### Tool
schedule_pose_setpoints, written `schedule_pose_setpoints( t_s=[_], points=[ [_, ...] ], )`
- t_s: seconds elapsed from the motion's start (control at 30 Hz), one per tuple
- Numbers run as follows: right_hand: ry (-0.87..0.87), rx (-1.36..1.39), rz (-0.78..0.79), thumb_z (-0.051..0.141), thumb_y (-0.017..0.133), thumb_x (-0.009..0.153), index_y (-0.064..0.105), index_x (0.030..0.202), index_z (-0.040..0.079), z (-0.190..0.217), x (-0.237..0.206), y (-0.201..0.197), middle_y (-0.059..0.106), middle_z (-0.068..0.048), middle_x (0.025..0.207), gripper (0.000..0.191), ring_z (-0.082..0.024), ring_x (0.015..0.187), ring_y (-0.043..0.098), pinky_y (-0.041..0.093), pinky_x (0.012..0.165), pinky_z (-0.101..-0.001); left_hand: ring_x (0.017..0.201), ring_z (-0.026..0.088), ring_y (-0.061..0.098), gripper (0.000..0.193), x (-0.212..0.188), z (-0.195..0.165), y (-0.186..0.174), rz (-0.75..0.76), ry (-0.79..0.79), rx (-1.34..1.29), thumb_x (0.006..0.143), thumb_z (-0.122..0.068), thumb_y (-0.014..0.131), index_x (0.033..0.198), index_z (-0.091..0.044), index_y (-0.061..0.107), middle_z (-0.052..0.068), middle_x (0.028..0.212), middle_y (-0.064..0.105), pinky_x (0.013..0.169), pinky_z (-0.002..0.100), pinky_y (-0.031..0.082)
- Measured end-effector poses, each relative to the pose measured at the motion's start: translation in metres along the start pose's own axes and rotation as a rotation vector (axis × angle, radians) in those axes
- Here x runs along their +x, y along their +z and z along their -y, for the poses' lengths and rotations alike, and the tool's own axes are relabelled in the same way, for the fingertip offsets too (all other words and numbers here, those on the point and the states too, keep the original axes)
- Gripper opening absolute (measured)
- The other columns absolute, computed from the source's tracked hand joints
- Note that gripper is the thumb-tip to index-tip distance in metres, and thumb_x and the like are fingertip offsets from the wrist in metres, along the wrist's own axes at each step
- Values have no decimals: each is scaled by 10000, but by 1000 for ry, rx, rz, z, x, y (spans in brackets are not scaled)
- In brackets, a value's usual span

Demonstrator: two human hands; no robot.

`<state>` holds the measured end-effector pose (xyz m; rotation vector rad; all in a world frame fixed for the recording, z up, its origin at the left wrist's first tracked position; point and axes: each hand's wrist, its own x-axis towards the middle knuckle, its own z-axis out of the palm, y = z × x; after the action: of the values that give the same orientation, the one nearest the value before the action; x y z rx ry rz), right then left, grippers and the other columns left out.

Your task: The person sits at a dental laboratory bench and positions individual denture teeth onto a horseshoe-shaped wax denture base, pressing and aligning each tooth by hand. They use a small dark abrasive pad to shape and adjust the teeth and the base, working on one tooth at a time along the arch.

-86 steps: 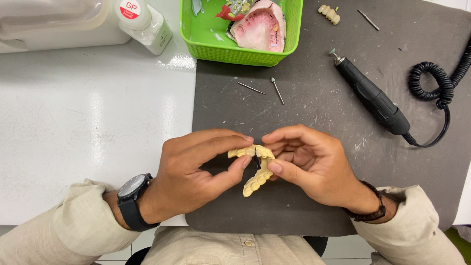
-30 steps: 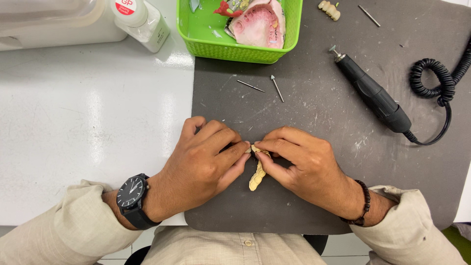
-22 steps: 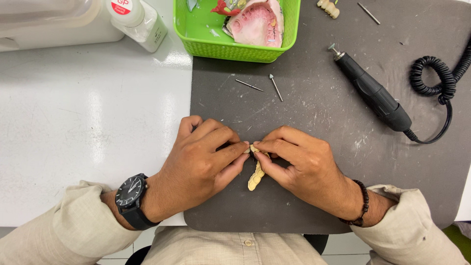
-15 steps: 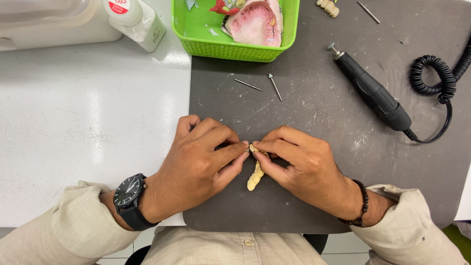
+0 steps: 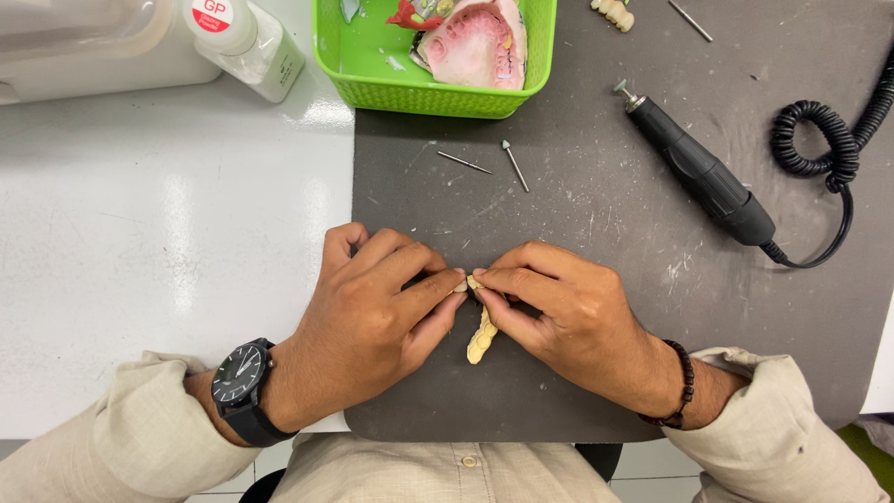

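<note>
mat (image 5: pixel 605 391) lies right of the bare table (image 5: pixel 140 242). basket (image 5: pixel 372 79) straddles mat's far edge, dental model (image 5: pixel 470 42) in it. bottle (image 5: pixel 251 42) left of basket. handpiece (image 5: pixel 703 172) on mat, right; two burs (image 5: pixel 514 166) between basket and hands.

Cream-coloured row of dental teeth (image 5: pixel 481 333), curved, hanging down over the dark grey mat (image 5: pixel 596 214).

Green basket (image 5: pixel 372 84), black rotary handpiece (image 5: pixel 705 177), 2 loose burs (image 5: pixel 489 165), white bottle (image 5: pixel 247 42)
</note>
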<state>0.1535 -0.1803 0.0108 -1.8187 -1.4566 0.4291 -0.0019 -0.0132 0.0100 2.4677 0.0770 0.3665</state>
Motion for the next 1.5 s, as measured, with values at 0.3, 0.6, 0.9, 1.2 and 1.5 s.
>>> schedule_pose_setpoints(
  t_s=[0.3,0.6,0.9,1.2,1.5],
  points=[
    [6,-11,-14,42,827,844,757,1000,31,1,-2,2,708,-55,929,171,-143,743,708,589,610,-241,921,172,604,199,-1,-1,1,-23,13,-10,855,-161,812,1031,-78,775,0,946,671,877,419,333],
    [29,-11,-41,20,841,815,748,992,28,10,-3,2,700,-55,921,199,-155,748,701,581,624,-257,974,182,625,198,-1,-6,-3,-13,151,90,872,-133,797,1022,-20,734,32,963,637,876,445,337],
    [-12,-18,-12,3,864,798,729,1015,1,15,-5,-7,707,-79,934,255,-179,783,708,588,672,-267,999,205,643,234,-7,-10,-8,-5,163,11,867,-103,806,1064,-2,730,57,1017,676,844,401,358],
    [25,-47,-8,-15,854,782,730,995,3,17,-7,-9,715,-74,920,248,-177,785,711,581,662,-265,1018,198,637,199,-7,-12,1,-45,137,-28,910,-108,795,1061,0,722,54,1032,673,861,395,350],
    [28,-112,-9,-6,846,766,739,957,9,13,-7,-8,723,-65,927,220,-163,769,707,572,633,-252,963,178,604,191,-3,-9,8,-64,182,7,921,-126,763,1051,9,732,46,1008,661,908,407,315]
  ],
)
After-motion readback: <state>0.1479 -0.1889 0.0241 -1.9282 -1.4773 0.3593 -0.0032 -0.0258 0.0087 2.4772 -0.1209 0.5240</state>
